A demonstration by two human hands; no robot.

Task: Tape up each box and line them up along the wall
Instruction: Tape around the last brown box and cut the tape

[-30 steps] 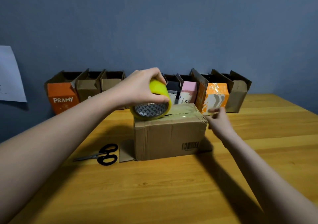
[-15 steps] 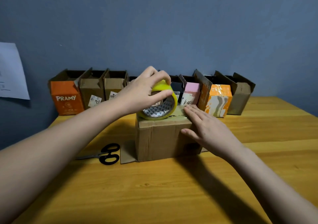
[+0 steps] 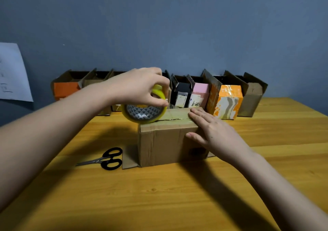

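Head view picks up black scissors [image 3: 106,159] lying left of the cardboard box [image 3: 165,142] at mid-surface; left hand [image 3: 136,87], fingers clamped on the yellow tape roll [image 3: 143,112], holds it at the box's top left edge; right hand [image 3: 213,131] lies flat, fingers straight, pressing the taped seam; open boxes [image 3: 225,99] line the surface's far edge.

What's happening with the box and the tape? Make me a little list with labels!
left hand: left hand grips the yellow tape roll at the box's top left edge
right hand: right hand rests flat on the cardboard box, fingers on the tape strip
box: closed, tape along its top seam
scissors: black scissors lie on the table, left of the box
wall row: open boxes stand along the wall
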